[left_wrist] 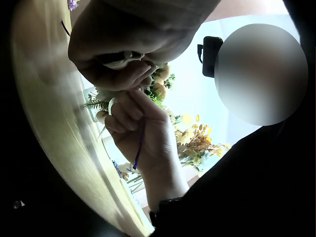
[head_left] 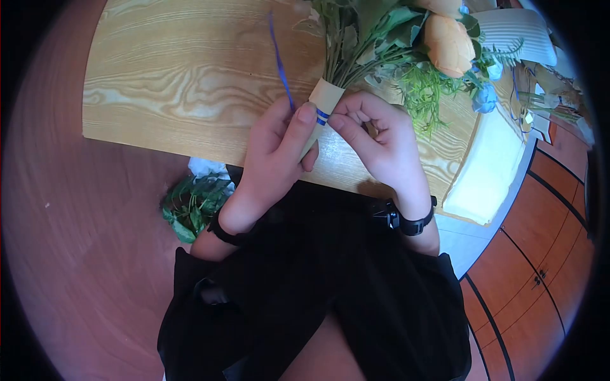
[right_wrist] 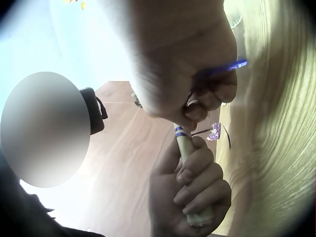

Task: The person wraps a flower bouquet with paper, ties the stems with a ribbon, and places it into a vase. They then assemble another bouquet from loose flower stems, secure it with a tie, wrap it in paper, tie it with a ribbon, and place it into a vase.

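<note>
My left hand (head_left: 276, 143) grips the bouquet's stems, which are wrapped in tan paper (head_left: 327, 95). Two bands of blue ribbon (head_left: 323, 117) circle the wrap by the left thumb, and a loose ribbon tail lies up and away over the table. Right beside the wrap, my right hand (head_left: 384, 140) pinches the ribbon's other end. In the right wrist view, that ribbon end (right_wrist: 232, 65) sticks out from its curled fingers, and the left fingers (right_wrist: 200, 165) close round the wrapped handle. Peach flowers (head_left: 448, 47) and green leaves fan out at the upper right.
The wooden table (head_left: 171, 95) ends just in front of my body. At its right lies a white folded sheet (head_left: 489, 165), with a ribbed white object (head_left: 515, 35) farther back. Green leaves (head_left: 190, 206) show below the table's front edge at left. Wooden cabinets (head_left: 534, 267) stand at right.
</note>
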### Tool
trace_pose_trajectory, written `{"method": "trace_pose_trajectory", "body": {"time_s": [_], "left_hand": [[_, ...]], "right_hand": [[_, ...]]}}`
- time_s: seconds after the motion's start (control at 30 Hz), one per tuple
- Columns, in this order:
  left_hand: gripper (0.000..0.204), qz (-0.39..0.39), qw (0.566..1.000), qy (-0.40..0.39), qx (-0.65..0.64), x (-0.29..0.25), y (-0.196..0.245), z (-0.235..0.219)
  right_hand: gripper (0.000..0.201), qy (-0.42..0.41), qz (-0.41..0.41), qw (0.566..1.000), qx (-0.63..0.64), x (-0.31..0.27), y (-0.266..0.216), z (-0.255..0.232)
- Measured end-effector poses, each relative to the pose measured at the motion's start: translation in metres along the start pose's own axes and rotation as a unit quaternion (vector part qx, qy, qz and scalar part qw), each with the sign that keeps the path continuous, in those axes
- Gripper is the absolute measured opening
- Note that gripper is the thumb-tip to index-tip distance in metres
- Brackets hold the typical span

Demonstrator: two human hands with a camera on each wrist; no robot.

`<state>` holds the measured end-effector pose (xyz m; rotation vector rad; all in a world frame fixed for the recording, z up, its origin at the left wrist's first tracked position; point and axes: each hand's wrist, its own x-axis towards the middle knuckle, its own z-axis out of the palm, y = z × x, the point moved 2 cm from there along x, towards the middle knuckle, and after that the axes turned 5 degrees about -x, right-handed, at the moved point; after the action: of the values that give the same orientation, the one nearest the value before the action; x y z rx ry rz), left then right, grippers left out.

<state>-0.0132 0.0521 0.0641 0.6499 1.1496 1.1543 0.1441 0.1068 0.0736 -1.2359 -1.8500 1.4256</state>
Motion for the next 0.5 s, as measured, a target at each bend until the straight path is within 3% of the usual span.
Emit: {"method": "trace_pose_trajectory", "body": {"time_s": [0.07,0.2,0.5], "left_hand": [[0.028,-0.036,0.995,-0.004,-0.095,0.000,0.002,-0.001],[0.028,-0.052,0.993,-0.021,-0.108,0.001,0.002,-0.008],[0.028,-0.014,0.995,-0.017,-0.102,0.002,-0.004,-0.008]], "right_hand": [[0.009,-0.007,0.015,1.000,0.013,-0.001,0.001,0.001],[0.008,-0.032,0.073,0.996,0.037,-0.002,-0.004,-0.001],[0.008,-0.015,0.066,0.995,0.074,-0.007,-0.005,-0.005]]}}
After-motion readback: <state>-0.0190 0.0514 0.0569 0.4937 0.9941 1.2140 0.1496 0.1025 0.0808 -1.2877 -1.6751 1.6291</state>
